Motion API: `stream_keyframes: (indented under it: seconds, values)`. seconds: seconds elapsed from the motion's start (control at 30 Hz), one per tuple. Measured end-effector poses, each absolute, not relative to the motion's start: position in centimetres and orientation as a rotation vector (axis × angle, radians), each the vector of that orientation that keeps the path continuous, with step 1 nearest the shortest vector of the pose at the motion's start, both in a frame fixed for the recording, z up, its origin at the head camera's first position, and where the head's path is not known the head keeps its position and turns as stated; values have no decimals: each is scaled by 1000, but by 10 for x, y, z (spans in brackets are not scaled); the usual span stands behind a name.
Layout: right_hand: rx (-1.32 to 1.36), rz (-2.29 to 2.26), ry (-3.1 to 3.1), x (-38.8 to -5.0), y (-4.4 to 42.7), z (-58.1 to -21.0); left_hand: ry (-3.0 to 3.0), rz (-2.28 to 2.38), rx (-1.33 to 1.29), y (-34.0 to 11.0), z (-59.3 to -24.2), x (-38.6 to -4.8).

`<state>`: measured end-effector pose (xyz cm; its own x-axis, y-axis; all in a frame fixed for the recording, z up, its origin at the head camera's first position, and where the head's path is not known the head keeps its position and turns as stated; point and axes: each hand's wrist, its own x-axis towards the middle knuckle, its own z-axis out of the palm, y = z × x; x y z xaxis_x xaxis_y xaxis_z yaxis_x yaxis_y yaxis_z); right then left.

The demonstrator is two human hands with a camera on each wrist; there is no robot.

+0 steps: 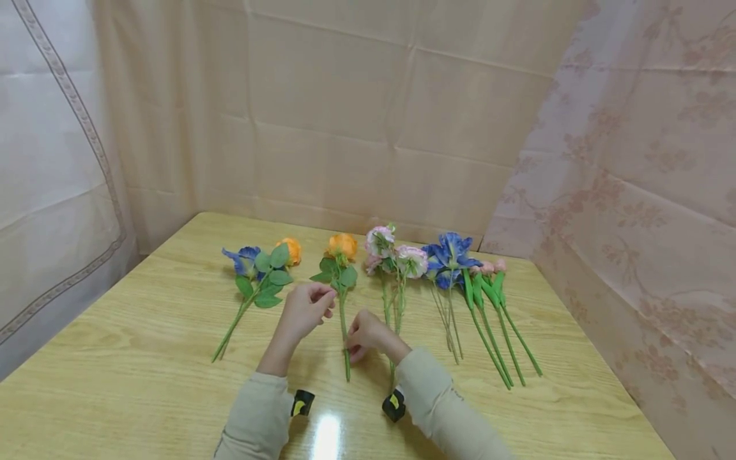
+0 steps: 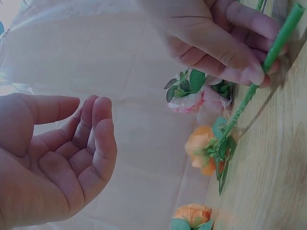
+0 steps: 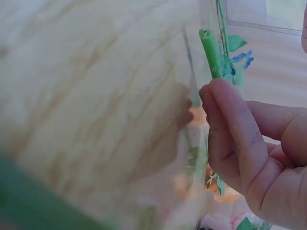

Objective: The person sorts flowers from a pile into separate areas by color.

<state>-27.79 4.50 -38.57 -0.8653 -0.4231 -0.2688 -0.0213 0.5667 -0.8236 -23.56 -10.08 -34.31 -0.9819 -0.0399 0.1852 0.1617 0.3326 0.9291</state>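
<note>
An orange rose (image 1: 342,248) with green leaves lies on the table, its stem running toward me. Near the stem's lower end, my right hand (image 1: 368,333) pinches it between thumb and fingers; the stem's cut end (image 3: 211,52) sticks out past the fingertips in the right wrist view. Left of the stem, my left hand (image 1: 307,308) hovers with loosely curled fingers and nothing between them. Its bent fingers (image 2: 98,139) and thumb are apart in the left wrist view. To the right of the rose lie pink-and-white flowers (image 1: 411,260), their stems partly hidden behind my right hand.
A blue flower (image 1: 244,260) and another orange rose (image 1: 290,251) lie together on the left. Blue flowers (image 1: 451,250) and several pink tulips (image 1: 489,267) lie on the right. Cloth curtains (image 1: 345,115) hang round the wooden table (image 1: 144,332).
</note>
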Motion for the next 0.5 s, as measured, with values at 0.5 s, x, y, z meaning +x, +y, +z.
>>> stream_keyframes:
  seconds: [0.5]
  values:
    - [-323,-1220,2384,-275,42,-386,-2441,-1712,-110,-102,-345,-237]
